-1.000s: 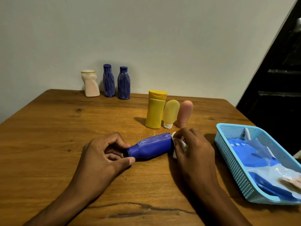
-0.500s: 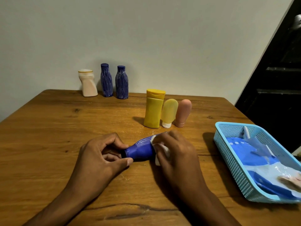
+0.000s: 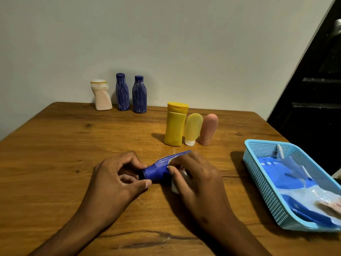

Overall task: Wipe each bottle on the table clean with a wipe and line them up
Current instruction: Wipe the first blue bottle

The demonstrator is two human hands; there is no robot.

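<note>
Blue bottle (image 3: 160, 168) lies on its side on tabletop (image 3: 55, 148) at near centre, long axis left-right, base end angled away; black cap end points left. Left hand (image 3: 118, 179) pinches cap end between thumb and fingers. Right hand (image 3: 193, 174) curls round body, white wipe (image 3: 176, 186) pressed under fingers. Versus a second ago: right hand has slid from base toward neck, covering most of body. Farther back, yellow bottle (image 3: 176, 124).

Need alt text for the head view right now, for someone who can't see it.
Two hands clean a blue bottle lying on a wooden table: the left hand pinches its cap end, the right hand presses a white wipe around its body. Six more bottles stand behind; a light blue basket sits right.
</note>
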